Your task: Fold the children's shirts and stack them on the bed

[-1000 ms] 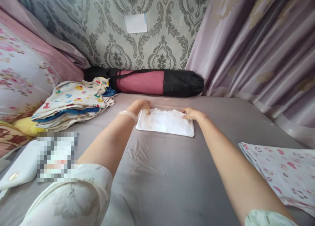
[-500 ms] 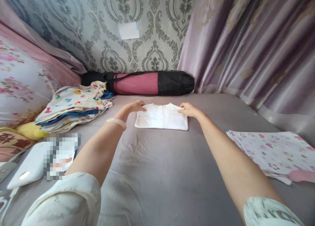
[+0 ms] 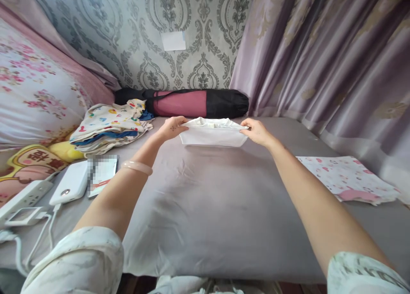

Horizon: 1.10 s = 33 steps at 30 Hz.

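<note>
A small white shirt, folded into a short rectangle, hangs between my hands with its neckline at the top. My left hand pinches its upper left corner, fingers closed on the cloth. At the upper right corner, my right hand grips it the same way. The shirt is raised off the grey sheet, and a shadow lies beneath its lower edge. A pale bangle circles my left wrist.
Left stands a pile of folded clothes, near a white power bank and a power strip with cables. A pink-patterned folded cloth lies right. A pink-and-black rolled bag lies along the wall.
Both hands have lifted the white shirt off the sheet, and its upper edge now tips toward me. The view has shifted, bringing the bed's front edge into sight.
</note>
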{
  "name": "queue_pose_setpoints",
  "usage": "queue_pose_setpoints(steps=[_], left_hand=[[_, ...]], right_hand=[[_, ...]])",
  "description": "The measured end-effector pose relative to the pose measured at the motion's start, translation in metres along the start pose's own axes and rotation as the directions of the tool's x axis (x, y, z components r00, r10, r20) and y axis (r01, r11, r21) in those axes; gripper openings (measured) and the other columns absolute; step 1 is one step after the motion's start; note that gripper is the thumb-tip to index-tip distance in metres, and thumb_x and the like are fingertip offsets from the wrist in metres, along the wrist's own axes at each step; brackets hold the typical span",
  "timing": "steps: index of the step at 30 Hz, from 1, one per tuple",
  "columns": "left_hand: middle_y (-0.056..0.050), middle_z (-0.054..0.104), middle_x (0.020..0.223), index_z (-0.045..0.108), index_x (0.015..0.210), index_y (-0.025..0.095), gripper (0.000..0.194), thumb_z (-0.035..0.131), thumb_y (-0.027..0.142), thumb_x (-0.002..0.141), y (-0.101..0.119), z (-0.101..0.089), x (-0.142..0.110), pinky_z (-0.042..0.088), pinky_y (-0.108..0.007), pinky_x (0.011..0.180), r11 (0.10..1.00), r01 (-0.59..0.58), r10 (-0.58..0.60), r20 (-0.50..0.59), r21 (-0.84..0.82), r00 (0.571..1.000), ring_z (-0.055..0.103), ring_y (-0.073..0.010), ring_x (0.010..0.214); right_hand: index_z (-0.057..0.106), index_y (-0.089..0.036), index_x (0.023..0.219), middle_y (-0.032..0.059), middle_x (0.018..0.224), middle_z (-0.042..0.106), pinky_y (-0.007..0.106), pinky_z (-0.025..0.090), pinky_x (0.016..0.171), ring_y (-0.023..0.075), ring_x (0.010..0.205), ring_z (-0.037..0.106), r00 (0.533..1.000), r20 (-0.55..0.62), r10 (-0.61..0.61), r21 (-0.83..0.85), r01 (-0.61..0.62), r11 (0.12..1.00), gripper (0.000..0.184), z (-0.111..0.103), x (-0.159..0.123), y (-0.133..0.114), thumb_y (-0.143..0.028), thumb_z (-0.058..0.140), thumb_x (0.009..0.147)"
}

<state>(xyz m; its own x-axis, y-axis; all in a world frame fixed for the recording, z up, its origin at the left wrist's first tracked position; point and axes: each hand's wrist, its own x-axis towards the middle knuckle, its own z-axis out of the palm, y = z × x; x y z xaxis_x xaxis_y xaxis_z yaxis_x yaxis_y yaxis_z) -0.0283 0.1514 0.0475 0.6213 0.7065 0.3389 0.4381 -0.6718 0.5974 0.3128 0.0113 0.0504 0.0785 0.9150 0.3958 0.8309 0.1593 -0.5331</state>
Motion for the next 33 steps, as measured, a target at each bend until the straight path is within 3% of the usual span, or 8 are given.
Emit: queue_pose_setpoints(steps=[3,8,15,22,28,31,33], left_hand=[[-0.004,0.071,0.091,0.066,0.094,0.018,0.024,0.057,0.034,0.080,0.007,0.008,-0.027,0.046,-0.031,0.082,0.988,-0.025,0.029,-0.027,0.154,0.999,0.062,-0.0190,0.086],[-0.003,0.072,0.090,0.066,0.098,0.020,0.023,0.051,0.034,0.086,0.011,0.021,-0.071,0.038,-0.037,0.096,0.954,-0.090,0.085,0.027,0.287,0.996,0.063,-0.0189,0.086],[-0.008,0.070,0.109,0.065,0.113,0.022,0.033,0.040,0.026,0.092,-0.003,0.040,-0.111,0.034,-0.040,0.101,0.899,-0.250,0.217,0.131,0.360,0.967,0.063,-0.0209,0.103],[-0.005,0.070,0.116,0.066,0.113,0.026,0.037,0.034,0.021,0.094,-0.006,0.049,-0.130,0.033,-0.040,0.100,0.881,-0.297,0.231,0.214,0.367,0.949,0.061,-0.0193,0.110],[-0.003,0.061,0.131,0.065,0.118,0.028,0.053,0.042,0.010,0.074,-0.003,0.046,-0.141,0.031,-0.044,0.105,0.881,-0.259,0.139,0.307,0.396,0.942,0.054,-0.0222,0.122],[-0.003,0.063,0.129,0.069,0.110,0.028,0.047,0.043,0.012,0.074,0.005,0.046,-0.136,0.032,-0.045,0.107,0.910,-0.179,0.076,0.272,0.375,0.959,0.054,-0.0226,0.123],[-0.005,0.063,0.129,0.069,0.108,0.026,0.041,0.040,0.015,0.081,0.016,0.052,-0.127,0.034,-0.044,0.106,0.926,-0.090,0.027,0.174,0.366,0.984,0.056,-0.0222,0.121]], right_hand=[[0.064,-0.018,0.090,0.0024,0.083,0.068,0.026,0.041,0.066,0.0157,0.071,0.057,0.998,0.041,-0.042,-0.019,0.042,0.999,0.017,0.005,-0.028,-0.001,-0.027,0.060,0.077],[0.064,-0.022,0.094,0.0015,0.089,0.071,0.025,0.042,0.069,0.0163,0.076,0.061,0.994,0.088,-0.057,-0.045,0.061,0.997,0.015,0.015,-0.074,-0.001,-0.028,0.056,0.084],[0.063,-0.023,0.109,0.0064,0.105,0.070,0.034,0.045,0.086,0.0216,0.096,0.064,0.963,0.184,-0.196,-0.183,0.230,0.956,0.027,0.033,-0.114,-0.002,-0.015,0.048,0.088],[0.063,-0.023,0.121,0.0086,0.121,0.065,0.038,0.045,0.091,0.0230,0.108,0.060,0.940,0.265,-0.216,-0.278,0.289,0.916,0.040,0.043,-0.135,-0.005,-0.010,0.041,0.089],[0.062,-0.025,0.125,0.0061,0.131,0.059,0.037,0.041,0.098,0.0216,0.118,0.054,0.911,0.388,-0.142,-0.298,0.269,0.916,0.056,0.036,-0.144,-0.012,-0.001,0.040,0.079],[0.068,-0.024,0.117,0.0063,0.132,0.058,0.038,0.039,0.101,0.0221,0.120,0.053,0.927,0.373,-0.045,-0.333,0.179,0.926,0.051,0.036,-0.140,-0.020,-0.003,0.041,0.079],[0.070,-0.022,0.113,0.0072,0.133,0.058,0.039,0.036,0.104,0.0222,0.121,0.052,0.950,0.314,-0.003,-0.359,0.122,0.925,0.046,0.041,-0.130,-0.030,-0.006,0.040,0.081]])
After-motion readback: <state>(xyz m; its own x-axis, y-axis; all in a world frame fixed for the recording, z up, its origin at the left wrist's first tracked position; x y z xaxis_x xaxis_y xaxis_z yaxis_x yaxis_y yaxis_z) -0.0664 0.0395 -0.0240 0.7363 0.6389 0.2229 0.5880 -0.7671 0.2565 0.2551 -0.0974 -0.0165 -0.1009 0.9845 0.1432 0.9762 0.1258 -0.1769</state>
